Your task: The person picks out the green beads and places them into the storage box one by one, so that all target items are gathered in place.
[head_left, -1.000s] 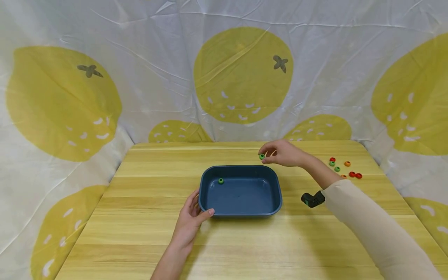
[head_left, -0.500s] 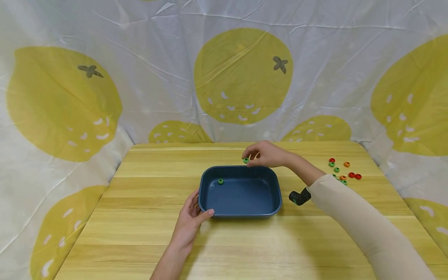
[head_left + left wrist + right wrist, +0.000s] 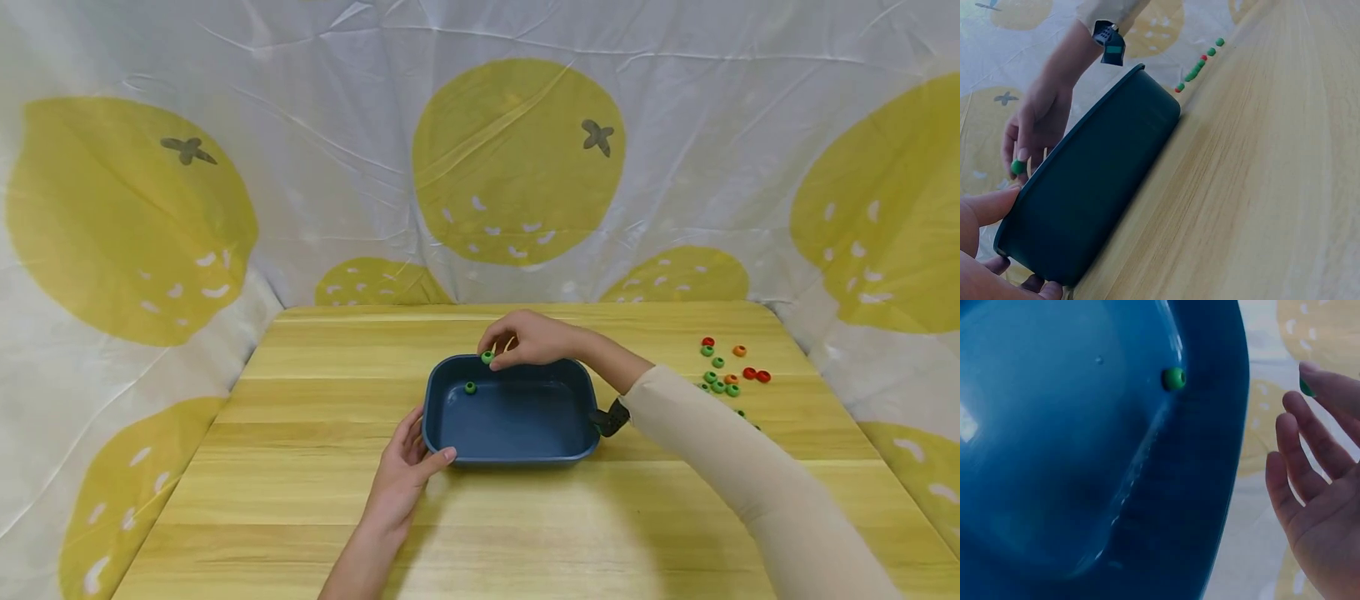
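Observation:
A green bead (image 3: 487, 357) is pinched between the thumb and forefinger of my right hand (image 3: 536, 340), over the far rim of a dark blue plastic tub (image 3: 517, 425). The right wrist view shows only a sliver of this pinched bead (image 3: 1306, 389), behind the thumb; the other fingers are spread. Inside the tub, one green bead (image 3: 1175, 379) with a hole lies on the floor close to the wall. My left hand (image 3: 400, 482) grips the tub's near left corner, its thumb along the rim and its fingers partly hidden around the outside.
Several loose beads lie on the wooden table (image 3: 300, 483) at the right: green beads (image 3: 718, 387), red beads (image 3: 750, 373) and orange beads (image 3: 739, 351). A black device (image 3: 611, 418) on my right wrist overlaps the tub's right side. A lemon-printed cloth (image 3: 517, 167) hangs behind the table.
My right hand has moved left with the green bead, from beyond the tub's far right corner to above its far rim. The left hand and tub have stayed nearly still.

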A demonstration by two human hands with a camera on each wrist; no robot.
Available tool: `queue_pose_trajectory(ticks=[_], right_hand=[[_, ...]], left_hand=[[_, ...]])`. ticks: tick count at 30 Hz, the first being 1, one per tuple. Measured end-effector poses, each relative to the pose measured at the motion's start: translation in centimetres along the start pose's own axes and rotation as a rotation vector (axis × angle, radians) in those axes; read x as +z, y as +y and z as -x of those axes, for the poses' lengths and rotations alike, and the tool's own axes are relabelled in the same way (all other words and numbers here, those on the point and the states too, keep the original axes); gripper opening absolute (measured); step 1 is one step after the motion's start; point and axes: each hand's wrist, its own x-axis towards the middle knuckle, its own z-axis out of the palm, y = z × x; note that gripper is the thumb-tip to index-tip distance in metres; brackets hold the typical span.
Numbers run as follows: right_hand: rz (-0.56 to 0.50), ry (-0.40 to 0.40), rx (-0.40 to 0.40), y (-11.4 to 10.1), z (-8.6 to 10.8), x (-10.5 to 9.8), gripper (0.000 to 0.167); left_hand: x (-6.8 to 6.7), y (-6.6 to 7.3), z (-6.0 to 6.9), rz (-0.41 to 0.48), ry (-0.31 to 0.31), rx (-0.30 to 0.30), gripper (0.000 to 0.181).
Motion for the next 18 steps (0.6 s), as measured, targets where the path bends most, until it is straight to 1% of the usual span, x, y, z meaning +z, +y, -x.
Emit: queue_pose_trajectory(ticks=[3,7,10,15,18], right_hand=[[-0.062,-0.028,0.010,-0.1,-0.9,0.2,0.029],[-0.180,-0.064,0.032,0.0,-2.0,0.7,0.031],[-0.251,-0.098,0.032,0.1,-2.7,1.2,0.032],[-0.301,-0.159,0.019,0.0,-3.4,2.0,0.035],[-0.310,-0.168,0.016,0.1,-3.6,2.1,0.036]], left_hand=[[0.0,0.1,0.0,-0.009,0.005,-0.002,0.080],[-0.1,0.2,0.0,-0.014,0.004,-0.006,0.080],[-0.1,0.1,-0.1,-0.013,-0.003,-0.006,0.081],[-0.1,0.1,-0.1,-0.017,-0.008,0.000,0.080],[0.0,0.1,0.0,-0.017,-0.005,-0.002,0.081]])
